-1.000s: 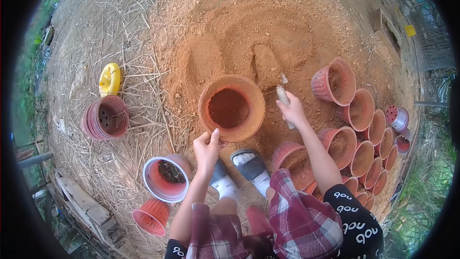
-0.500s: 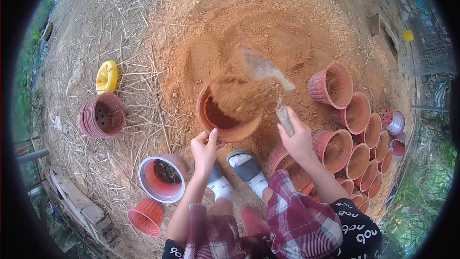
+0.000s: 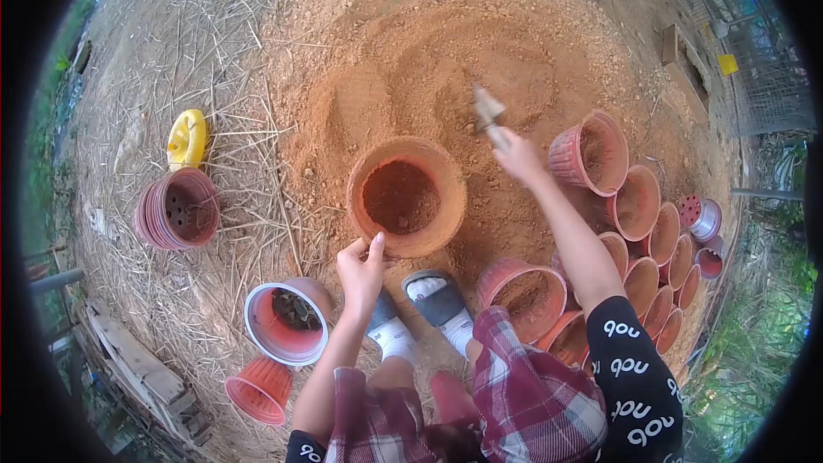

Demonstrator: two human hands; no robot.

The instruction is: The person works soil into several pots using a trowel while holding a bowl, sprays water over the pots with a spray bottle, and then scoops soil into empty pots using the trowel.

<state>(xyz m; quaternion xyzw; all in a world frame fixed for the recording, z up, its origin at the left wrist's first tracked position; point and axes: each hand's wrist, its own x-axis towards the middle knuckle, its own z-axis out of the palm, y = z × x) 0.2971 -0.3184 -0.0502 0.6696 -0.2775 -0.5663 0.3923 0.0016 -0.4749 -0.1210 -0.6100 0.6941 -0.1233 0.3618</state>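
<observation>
A reddish-brown plastic flower pot (image 3: 360, 193) stands upright in front of my feet, with some soil visible low inside it. My left hand (image 3: 362, 266) pinches the pot's near rim, thumb on top. Beyond the pot and to its right, my right hand (image 3: 517, 156) is closed around the handle of a trowel (image 3: 489, 110). The trowel's blade is at the orange soil heap (image 3: 437, 51), foreshortened and partly hidden, so its load cannot be made out.
On the right, several soil-filled pots (image 3: 634, 201) stand in rows. A stack of pots (image 3: 177, 210) and a yellow ring-shaped object (image 3: 187, 139) lie left. A white-rimmed pot (image 3: 289, 321) holding leaves and a tipped red pot (image 3: 260, 390) are nearer my left arm.
Soil that was falling off the trowel over the pot now lies inside it. My right hand has moved away and up with the trowel to the heap. My left hand stays on the rim.
</observation>
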